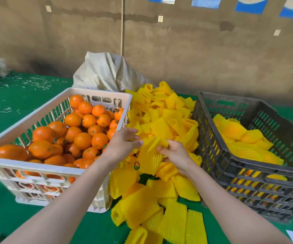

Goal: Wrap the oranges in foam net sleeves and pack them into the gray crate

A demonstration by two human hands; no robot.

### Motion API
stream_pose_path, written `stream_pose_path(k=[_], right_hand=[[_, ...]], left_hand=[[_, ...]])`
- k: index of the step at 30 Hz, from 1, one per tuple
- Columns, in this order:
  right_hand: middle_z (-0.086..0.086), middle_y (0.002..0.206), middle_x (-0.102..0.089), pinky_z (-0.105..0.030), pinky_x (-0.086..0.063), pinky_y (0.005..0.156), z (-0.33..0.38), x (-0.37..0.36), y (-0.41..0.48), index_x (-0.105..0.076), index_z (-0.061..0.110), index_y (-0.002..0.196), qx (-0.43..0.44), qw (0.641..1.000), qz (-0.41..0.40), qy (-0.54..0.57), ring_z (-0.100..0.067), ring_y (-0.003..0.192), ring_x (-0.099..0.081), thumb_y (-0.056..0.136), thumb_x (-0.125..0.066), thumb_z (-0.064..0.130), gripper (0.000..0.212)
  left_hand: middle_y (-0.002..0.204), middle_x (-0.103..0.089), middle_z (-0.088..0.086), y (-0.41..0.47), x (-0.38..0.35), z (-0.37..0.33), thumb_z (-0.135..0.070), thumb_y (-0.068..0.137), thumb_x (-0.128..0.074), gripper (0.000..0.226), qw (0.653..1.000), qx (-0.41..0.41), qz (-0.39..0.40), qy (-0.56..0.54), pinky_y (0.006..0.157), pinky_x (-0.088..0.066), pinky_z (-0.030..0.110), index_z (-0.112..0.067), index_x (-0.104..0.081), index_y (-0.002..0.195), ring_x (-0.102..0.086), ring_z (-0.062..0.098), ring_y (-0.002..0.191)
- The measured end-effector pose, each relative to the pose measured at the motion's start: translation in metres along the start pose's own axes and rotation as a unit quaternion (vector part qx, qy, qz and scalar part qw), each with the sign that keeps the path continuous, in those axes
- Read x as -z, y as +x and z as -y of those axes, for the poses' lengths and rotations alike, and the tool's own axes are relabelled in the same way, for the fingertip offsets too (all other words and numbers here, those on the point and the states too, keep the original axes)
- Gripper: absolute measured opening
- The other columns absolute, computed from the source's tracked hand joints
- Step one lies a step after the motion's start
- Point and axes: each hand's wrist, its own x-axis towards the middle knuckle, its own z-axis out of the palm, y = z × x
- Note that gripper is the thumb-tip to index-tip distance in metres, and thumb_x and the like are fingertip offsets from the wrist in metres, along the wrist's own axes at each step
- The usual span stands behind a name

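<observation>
Centrally, above the pile of loose sleeves [161, 120], one foam net sleeve [149, 158] is being worked by both hands. A round bulge and a sticker [136, 165] showing through the mesh suggest an orange is inside, though the fruit itself is mostly hidden.

Right hand [175, 153]: fingers curled, the sleeve's upper edge is pinched.
Left hand [122, 145]: fingers nearly straight, laid against the same edge from the other side. No pinch is seen there, so the sleeve is judged to be held by one hand only.

White crate [36, 166] at left is heaped with bare oranges [82, 140]. Gray crate [210, 134] at right has several wrapped oranges [233, 129] laid in it, with much room left.

Risks noted:
- The sleeve may be dragged askew, being gripped on one side only. The orange could be left half-bare, or be let out through the open lower end into the pile
- The mesh may be torn if it is stretched hard over the fruit
- A neighbouring loose sleeve may be caught up in the pinch, since the pile lies tangled directly under the hands
- Sleeves spilled toward the near side of the green cover [19, 217] may be swept off by the forearms
- The gray crate's wall has to be cleared on transfer, and a wrapped orange carried by an edge pinch alone may be dropped short of it
</observation>
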Motion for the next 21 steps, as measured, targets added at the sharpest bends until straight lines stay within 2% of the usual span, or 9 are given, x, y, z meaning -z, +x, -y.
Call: stream_pose_path(k=[2,5,7,8,9,10,13,15,21], right_hand=[[-0.005,0.084,-0.066,-0.025,-0.055,0.059,0.012,0.002,-0.010,-0.061,0.000,0.105,-0.013,0.999,0.022,0.046,-0.012,0.074,-0.064,0.092,-0.053,0.001,0.015],[-0.008,0.088,-0.066,-0.028,-0.056,0.062,0.025,0.000,-0.023,-0.063,0.004,0.096,-0.006,0.997,0.025,0.066,-0.016,0.078,-0.064,0.093,-0.050,-0.001,0.013],[-0.008,0.092,-0.067,-0.032,-0.055,0.067,0.033,0.000,-0.029,-0.063,0.009,0.095,-0.006,0.997,0.026,0.078,-0.018,0.081,-0.065,0.093,-0.050,0.001,0.016],[-0.010,0.096,-0.068,-0.034,-0.056,0.071,0.036,0.000,-0.031,-0.062,0.008,0.099,-0.009,0.996,0.027,0.086,-0.020,0.085,-0.065,0.093,-0.050,0.003,0.015],[-0.012,0.101,-0.067,-0.037,-0.055,0.075,0.038,0.002,-0.032,-0.062,0.007,0.104,-0.013,0.995,0.028,0.095,-0.022,0.090,-0.065,0.093,-0.051,0.005,0.016],[-0.013,0.106,-0.067,-0.040,-0.055,0.079,0.039,0.003,-0.033,-0.060,0.005,0.110,-0.017,0.994,0.028,0.103,-0.024,0.095,-0.065,0.092,-0.052,0.007,0.020],[-0.014,0.114,-0.065,-0.045,-0.053,0.084,0.044,0.008,-0.034,-0.055,0.004,0.121,-0.030,0.991,0.028,0.124,-0.027,0.102,-0.064,0.089,-0.056,0.008,0.033],[-0.012,0.110,-0.066,-0.038,-0.058,0.075,0.047,0.010,-0.034,-0.052,0.011,0.121,-0.041,0.992,0.019,0.121,-0.024,0.095,-0.066,0.087,-0.059,0.007,0.036],[-0.010,0.113,-0.060,-0.036,-0.057,0.064,0.055,0.004,-0.035,-0.046,0.019,0.128,-0.073,0.991,0.014,0.108,-0.025,0.088,-0.064,0.080,-0.065,0.026,0.052]], left_hand=[[0.115,-0.059,0.000,0.001,-0.004,-0.001,-0.021,0.082,-0.073,0.058,0.998,0.035,0.058,-0.005,0.088,-0.047,0.036,-0.013,-0.047,0.133,-0.056,0.021,0.111],[0.114,-0.048,-0.008,0.000,-0.010,0.000,-0.036,0.081,-0.072,0.064,0.987,0.063,0.147,0.034,0.086,-0.038,0.028,-0.018,-0.046,0.136,-0.045,0.012,0.110],[0.109,-0.056,-0.005,0.002,-0.011,0.002,-0.034,0.084,-0.069,0.046,0.987,0.048,0.151,0.024,0.080,-0.041,0.023,-0.012,-0.057,0.123,-0.043,0.002,0.100],[0.099,-0.065,0.001,0.003,-0.011,0.002,-0.029,0.087,-0.067,0.032,0.990,0.030,0.138,0.005,0.071,-0.045,0.019,-0.010,-0.063,0.112,-0.063,0.012,0.098],[0.088,-0.068,0.008,0.004,-0.009,0.003,-0.023,0.089,-0.065,0.020,0.992,0.017,0.121,-0.020,0.062,-0.048,0.015,-0.010,-0.065,0.103,-0.057,0.023,0.102],[0.086,-0.070,0.009,0.005,-0.008,0.003,-0.020,0.089,-0.064,0.009,0.992,0.010,0.111,-0.051,0.058,-0.051,0.016,-0.013,-0.067,0.094,-0.069,0.011,0.079],[0.095,-0.073,0.004,0.012,-0.002,0.004,-0.017,0.085,-0.066,0.010,0.982,0.015,0.136,-0.128,0.068,-0.059,0.028,-0.015,-0.068,0.094,-0.071,0.016,0.081],[0.095,-0.074,0.002,0.015,0.000,0.005,-0.021,0.077,-0.071,0.019,0.979,0.018,0.152,-0.137,0.072,-0.059,0.033,-0.016,-0.069,0.095,-0.071,0.018,0.085],[0.094,-0.071,-0.009,0.019,-0.009,0.008,-0.036,0.064,-0.075,0.031,0.987,-0.015,0.112,-0.118,0.069,-0.051,0.022,-0.028,-0.064,0.092,-0.065,0.009,0.092]])
